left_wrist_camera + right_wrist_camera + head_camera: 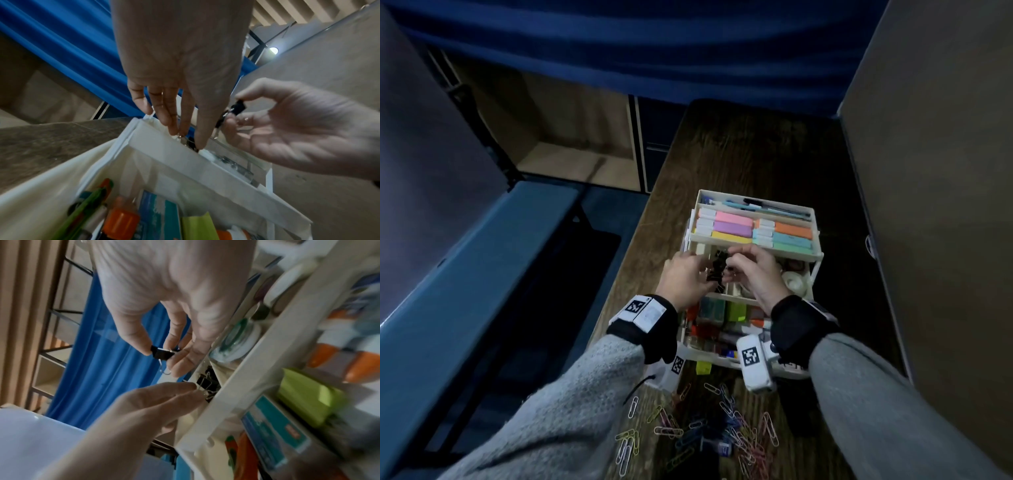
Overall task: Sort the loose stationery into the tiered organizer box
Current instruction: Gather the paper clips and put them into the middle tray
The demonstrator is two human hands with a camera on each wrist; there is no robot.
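1. A dark wood-grain table [750,161] runs away from the viewer, narrow and long.
2. A tall beige partition panel [935,192] stands along the table's right side.
3. A deep blue curtain [640,44] hangs across the far end of the room.
4. Left of the table, an open shelf unit [571,137] with pale wood panels and a dark frame stands against the curtain.
5. A blue-grey surface [458,274] slopes along the left.
6. A small round lamp [273,50] glows overhead near a slatted ceiling [287,11].
7. The light is dim.
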